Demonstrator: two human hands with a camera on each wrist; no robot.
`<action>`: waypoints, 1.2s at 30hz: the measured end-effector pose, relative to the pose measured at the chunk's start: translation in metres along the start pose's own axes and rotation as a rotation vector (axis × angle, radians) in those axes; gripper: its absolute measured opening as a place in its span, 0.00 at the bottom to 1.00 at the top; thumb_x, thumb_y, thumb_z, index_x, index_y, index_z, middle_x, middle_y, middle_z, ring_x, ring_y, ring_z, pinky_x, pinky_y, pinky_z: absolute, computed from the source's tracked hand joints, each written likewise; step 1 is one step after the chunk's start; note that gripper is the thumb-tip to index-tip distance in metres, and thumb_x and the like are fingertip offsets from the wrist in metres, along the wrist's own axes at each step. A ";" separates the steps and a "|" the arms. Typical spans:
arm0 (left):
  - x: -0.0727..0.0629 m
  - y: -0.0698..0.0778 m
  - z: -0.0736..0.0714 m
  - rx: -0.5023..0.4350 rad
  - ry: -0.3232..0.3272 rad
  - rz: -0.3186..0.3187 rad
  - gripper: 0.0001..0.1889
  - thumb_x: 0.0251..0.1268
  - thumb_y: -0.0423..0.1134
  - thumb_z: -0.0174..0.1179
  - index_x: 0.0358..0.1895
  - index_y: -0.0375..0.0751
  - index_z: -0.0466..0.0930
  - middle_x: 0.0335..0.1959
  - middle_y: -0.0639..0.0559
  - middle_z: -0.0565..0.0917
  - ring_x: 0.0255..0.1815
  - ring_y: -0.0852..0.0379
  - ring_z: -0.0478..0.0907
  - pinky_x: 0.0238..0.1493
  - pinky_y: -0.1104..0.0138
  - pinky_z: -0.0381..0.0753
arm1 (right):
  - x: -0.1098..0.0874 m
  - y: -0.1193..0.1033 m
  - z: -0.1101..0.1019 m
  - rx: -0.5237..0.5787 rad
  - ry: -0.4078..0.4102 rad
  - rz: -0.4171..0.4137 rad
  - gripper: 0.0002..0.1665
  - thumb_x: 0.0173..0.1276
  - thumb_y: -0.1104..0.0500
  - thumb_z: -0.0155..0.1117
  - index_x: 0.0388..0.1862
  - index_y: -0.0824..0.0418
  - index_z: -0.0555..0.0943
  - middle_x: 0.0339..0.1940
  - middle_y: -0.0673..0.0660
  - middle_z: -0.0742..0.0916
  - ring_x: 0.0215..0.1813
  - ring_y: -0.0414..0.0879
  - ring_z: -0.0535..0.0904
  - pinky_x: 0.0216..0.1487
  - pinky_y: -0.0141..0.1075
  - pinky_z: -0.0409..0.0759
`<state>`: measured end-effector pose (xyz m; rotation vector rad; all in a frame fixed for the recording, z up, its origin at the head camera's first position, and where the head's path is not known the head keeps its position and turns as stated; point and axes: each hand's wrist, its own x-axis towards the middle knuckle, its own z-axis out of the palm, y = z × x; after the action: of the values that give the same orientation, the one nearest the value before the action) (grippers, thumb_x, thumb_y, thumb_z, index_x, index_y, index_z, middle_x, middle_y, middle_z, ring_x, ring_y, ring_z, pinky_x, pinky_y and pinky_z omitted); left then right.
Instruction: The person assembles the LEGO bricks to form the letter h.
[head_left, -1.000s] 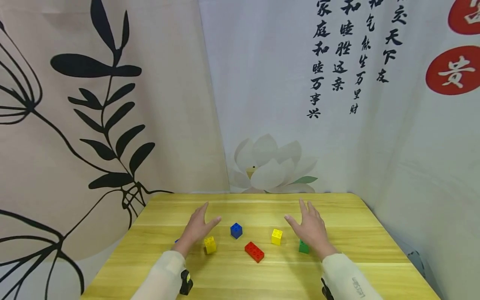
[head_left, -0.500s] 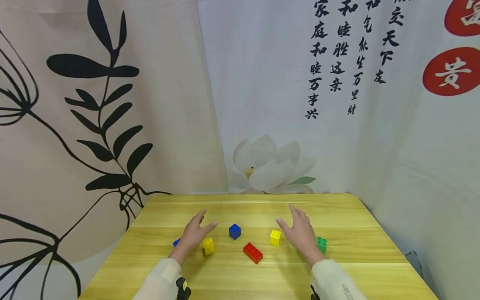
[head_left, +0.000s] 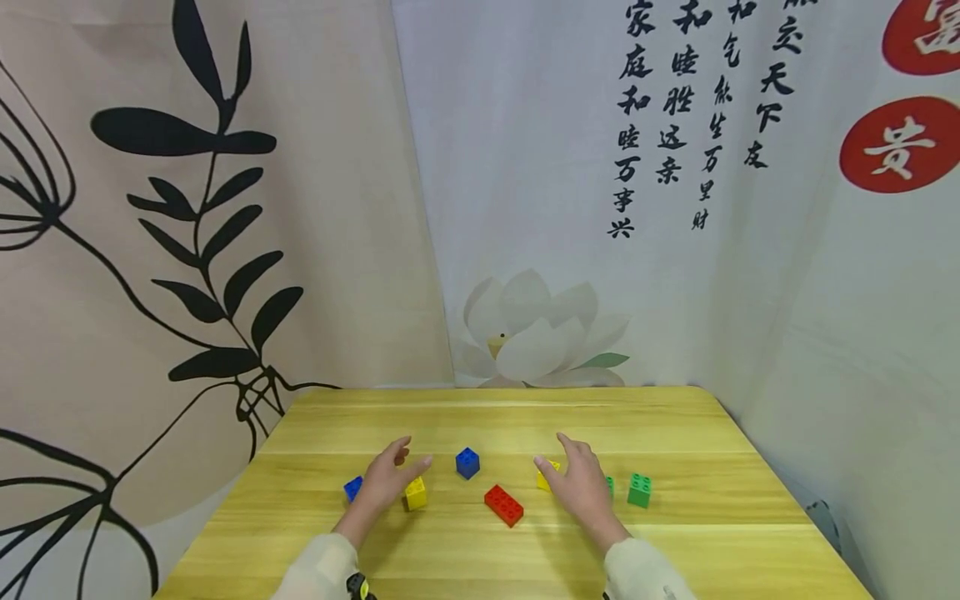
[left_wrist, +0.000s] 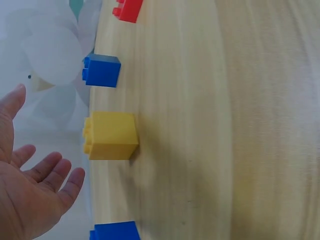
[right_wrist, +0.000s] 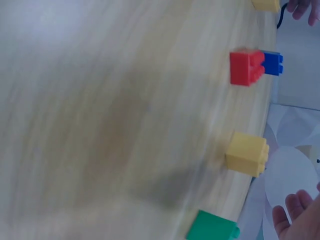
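Head view: the left hand [head_left: 386, 477], left of lower centre, has its thumb spread and fingers loosely bent, holding nothing. Just beside it are the left yellow block [head_left: 416, 494] and the left blue block [head_left: 352, 488]. The right hand [head_left: 582, 486], right of lower centre, is similarly relaxed, grasping nothing; it partly hides the right yellow block [head_left: 543, 482] and the inner green block [head_left: 611, 486]. The outer green block [head_left: 640, 490] is farther right. Between the hands, on the table [head_left: 480, 560], lie the red block [head_left: 504, 506] and the middle blue block [head_left: 467, 463].
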<state>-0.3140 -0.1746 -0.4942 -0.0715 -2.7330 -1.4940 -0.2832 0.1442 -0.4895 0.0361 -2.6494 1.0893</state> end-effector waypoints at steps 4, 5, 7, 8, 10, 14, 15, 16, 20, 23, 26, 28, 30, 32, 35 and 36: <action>-0.003 -0.006 0.002 -0.007 0.009 0.000 0.40 0.68 0.55 0.63 0.74 0.33 0.61 0.67 0.30 0.70 0.67 0.32 0.66 0.62 0.42 0.70 | -0.005 0.000 0.009 0.003 -0.004 0.012 0.39 0.70 0.43 0.64 0.70 0.65 0.70 0.63 0.69 0.76 0.62 0.66 0.73 0.59 0.61 0.72; -0.003 -0.007 0.002 -0.010 0.011 0.001 0.40 0.67 0.54 0.63 0.73 0.33 0.61 0.66 0.30 0.70 0.66 0.32 0.66 0.61 0.42 0.70 | -0.006 0.000 0.012 0.004 -0.007 0.012 0.39 0.70 0.42 0.65 0.70 0.65 0.70 0.62 0.69 0.77 0.61 0.66 0.74 0.58 0.61 0.73; -0.004 -0.010 0.003 -0.020 0.011 -0.004 0.40 0.67 0.53 0.64 0.73 0.32 0.62 0.66 0.30 0.70 0.65 0.32 0.67 0.61 0.42 0.70 | -0.009 0.001 0.018 0.008 -0.019 0.015 0.39 0.69 0.42 0.65 0.69 0.65 0.71 0.61 0.68 0.78 0.60 0.64 0.75 0.57 0.59 0.74; -0.005 -0.012 0.003 -0.019 0.009 -0.009 0.41 0.66 0.54 0.65 0.73 0.32 0.62 0.66 0.30 0.70 0.65 0.32 0.67 0.60 0.42 0.71 | -0.010 0.001 0.020 0.014 -0.030 0.020 0.40 0.69 0.41 0.64 0.69 0.65 0.71 0.60 0.67 0.79 0.60 0.63 0.76 0.57 0.59 0.74; -0.006 -0.015 0.005 -0.017 0.006 -0.020 0.42 0.64 0.56 0.65 0.73 0.33 0.62 0.66 0.31 0.71 0.65 0.33 0.68 0.60 0.43 0.72 | -0.013 0.002 0.025 0.031 -0.052 0.023 0.40 0.69 0.39 0.64 0.69 0.65 0.72 0.58 0.66 0.79 0.58 0.62 0.77 0.56 0.57 0.75; -0.009 -0.022 0.006 -0.011 0.008 -0.027 0.42 0.64 0.53 0.67 0.73 0.32 0.62 0.65 0.30 0.71 0.64 0.34 0.69 0.58 0.44 0.73 | -0.020 0.002 0.034 0.073 -0.085 0.022 0.40 0.68 0.39 0.65 0.67 0.66 0.73 0.55 0.65 0.80 0.56 0.61 0.78 0.54 0.56 0.77; -0.009 -0.023 0.007 -0.013 0.012 -0.029 0.41 0.64 0.53 0.67 0.73 0.32 0.62 0.64 0.31 0.72 0.63 0.34 0.69 0.58 0.44 0.73 | -0.022 0.002 0.036 0.084 -0.087 0.017 0.40 0.68 0.40 0.65 0.67 0.67 0.73 0.55 0.65 0.81 0.56 0.61 0.78 0.54 0.56 0.77; -0.010 -0.024 0.007 -0.018 0.014 -0.030 0.41 0.63 0.52 0.68 0.73 0.32 0.62 0.64 0.31 0.72 0.63 0.34 0.69 0.58 0.44 0.73 | -0.023 0.002 0.038 0.096 -0.089 0.014 0.39 0.68 0.41 0.66 0.66 0.68 0.73 0.54 0.65 0.81 0.56 0.61 0.78 0.53 0.56 0.77; -0.011 -0.029 0.008 -0.017 0.026 -0.038 0.42 0.62 0.52 0.69 0.72 0.31 0.63 0.62 0.32 0.73 0.62 0.35 0.71 0.58 0.45 0.73 | -0.029 0.003 0.047 0.135 -0.096 0.032 0.38 0.66 0.43 0.68 0.64 0.67 0.75 0.55 0.66 0.81 0.56 0.61 0.78 0.53 0.56 0.77; -0.012 -0.032 0.010 -0.015 0.035 -0.043 0.41 0.61 0.49 0.70 0.71 0.29 0.64 0.61 0.32 0.74 0.59 0.36 0.73 0.56 0.47 0.76 | -0.033 0.004 0.053 0.148 -0.104 0.052 0.38 0.65 0.43 0.70 0.63 0.68 0.76 0.54 0.65 0.81 0.55 0.61 0.78 0.53 0.56 0.77; -0.012 -0.035 0.011 -0.027 0.039 -0.050 0.39 0.62 0.45 0.70 0.70 0.28 0.65 0.59 0.32 0.75 0.57 0.37 0.74 0.53 0.49 0.78 | -0.036 0.004 0.057 0.158 -0.114 0.066 0.38 0.63 0.44 0.71 0.62 0.68 0.76 0.53 0.65 0.82 0.54 0.60 0.78 0.52 0.56 0.77; -0.013 -0.037 0.011 -0.039 0.038 -0.050 0.38 0.62 0.44 0.70 0.69 0.27 0.65 0.58 0.32 0.75 0.57 0.36 0.75 0.52 0.50 0.79 | -0.037 0.004 0.058 0.157 -0.121 0.067 0.38 0.63 0.45 0.72 0.62 0.68 0.76 0.52 0.65 0.82 0.54 0.60 0.78 0.52 0.56 0.77; -0.013 -0.038 0.011 -0.055 0.041 -0.057 0.38 0.61 0.43 0.71 0.69 0.27 0.65 0.58 0.31 0.75 0.57 0.35 0.75 0.51 0.51 0.80 | -0.037 0.003 0.059 0.158 -0.133 0.067 0.37 0.62 0.46 0.73 0.62 0.69 0.76 0.52 0.66 0.82 0.55 0.61 0.78 0.53 0.56 0.77; -0.013 -0.040 0.011 -0.074 0.044 -0.060 0.38 0.61 0.43 0.71 0.68 0.27 0.66 0.57 0.31 0.75 0.58 0.34 0.74 0.51 0.51 0.80 | -0.038 0.003 0.060 0.153 -0.146 0.068 0.37 0.62 0.46 0.74 0.62 0.69 0.76 0.52 0.66 0.81 0.55 0.61 0.78 0.54 0.57 0.76; -0.012 -0.043 0.011 -0.087 0.050 -0.053 0.37 0.60 0.43 0.72 0.67 0.26 0.67 0.56 0.30 0.76 0.57 0.33 0.75 0.51 0.51 0.80 | -0.037 0.002 0.061 0.141 -0.157 0.080 0.37 0.61 0.47 0.75 0.61 0.69 0.77 0.52 0.65 0.81 0.55 0.61 0.78 0.55 0.57 0.76; -0.012 -0.044 0.011 -0.095 0.051 -0.057 0.37 0.60 0.43 0.72 0.66 0.26 0.68 0.56 0.31 0.76 0.57 0.33 0.75 0.51 0.51 0.81 | -0.037 0.003 0.062 0.138 -0.156 0.084 0.37 0.60 0.47 0.75 0.61 0.68 0.77 0.52 0.65 0.81 0.55 0.61 0.78 0.55 0.57 0.75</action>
<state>-0.3042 -0.1892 -0.5376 0.0430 -2.6456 -1.6164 -0.2631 0.1003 -0.5433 0.0386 -2.7293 1.3471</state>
